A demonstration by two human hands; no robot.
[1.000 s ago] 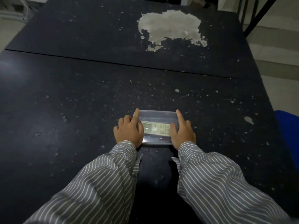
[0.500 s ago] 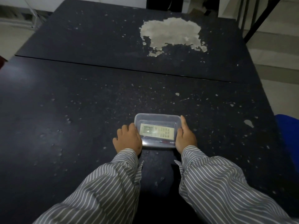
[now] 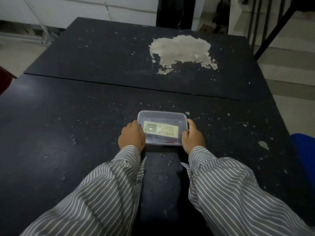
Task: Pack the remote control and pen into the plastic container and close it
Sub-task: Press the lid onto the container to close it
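You're working at a big dark table (image 3: pixel 85 150), its top flecked and peeling, with one broad bare patch (image 3: pixel 180 53) up toward the far right corner — nothing else sits on it but your job. The plastic container (image 3: pixel 162 116) rests near the near edge, just right of centre, and it has the look of a shut box now: the clear lid sits flat across the rim, as best you can judge in this dim light. A second ago your index fingers were stretched out along the short ends, pressing; they've since curled back. Your left hand (image 3: pixel 132 137) is clenched loosely against the left end wall, knuckles up, while your right hand (image 3: pixel 193 137) cups the right end, thumb lying along the side — both bracing the box rather than lifting it. That shift reads as the sealing press being finished. Inside, the remote control (image 3: pixel 161 130) lies flat, screen to the left, keypad to the right. The pen (image 3: pixel 167 142) is only a thin dark line with a hint of red along the near wall — too faint to be sure of. If the corners are seated, you're nearly done.
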